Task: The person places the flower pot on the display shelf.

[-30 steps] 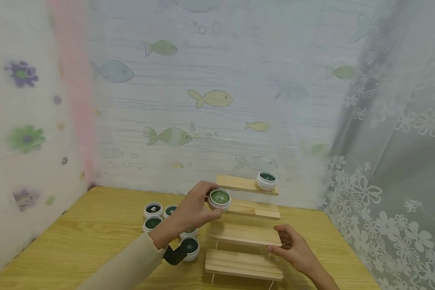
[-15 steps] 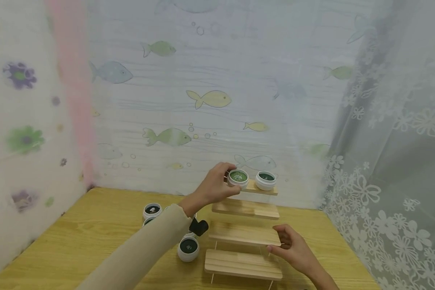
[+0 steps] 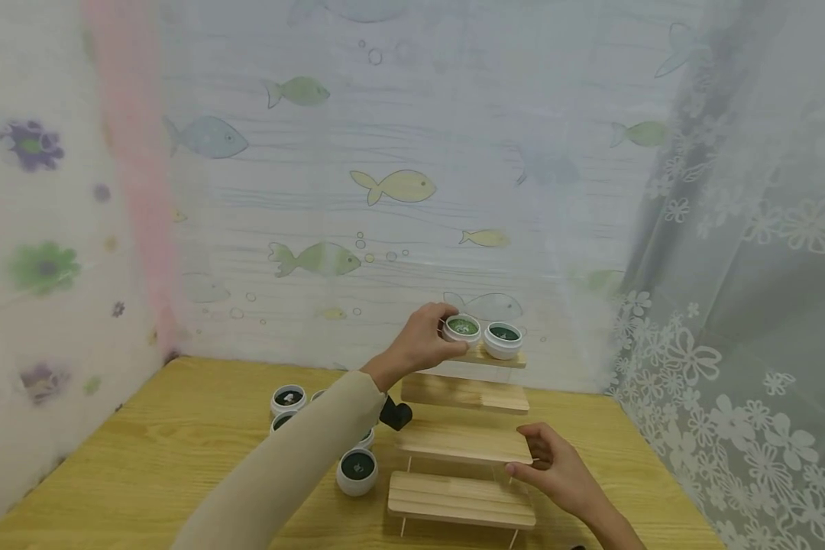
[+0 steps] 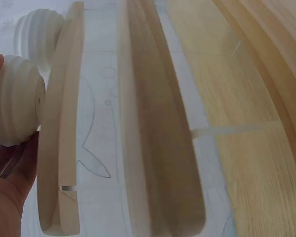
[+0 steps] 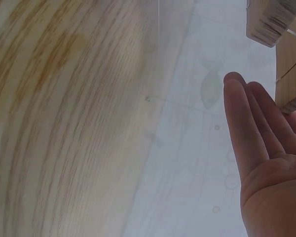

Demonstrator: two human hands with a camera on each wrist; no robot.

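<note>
My left hand [image 3: 425, 336] holds a small round white cup with a light green top [image 3: 462, 328] at the top board [image 3: 512, 360] of a tiered wooden display stand [image 3: 461, 500]. In the left wrist view the cup's ridged base [image 4: 17, 101] is against the board or very near it. Right beside it stands another white cup with a dark green top [image 3: 503, 341]. My right hand [image 3: 557, 473] grips the right end of the stand's third board with thumb and forefinger. Its other fingers [image 5: 244, 118] extend past the wood in the right wrist view.
On the table [image 3: 144, 458], left of the stand, sit several more white cups with dark tops, among them a front cup [image 3: 357, 471]. My left sleeve [image 3: 296, 466] hides some of them. Fish-patterned sheeting [image 3: 316, 191] hangs behind, and a lacy curtain [image 3: 749, 344] at the right.
My left hand has carried the light green cup up and to the right, from in front of the upper boards to the top one beside the other cup. The right hand stays put.
</note>
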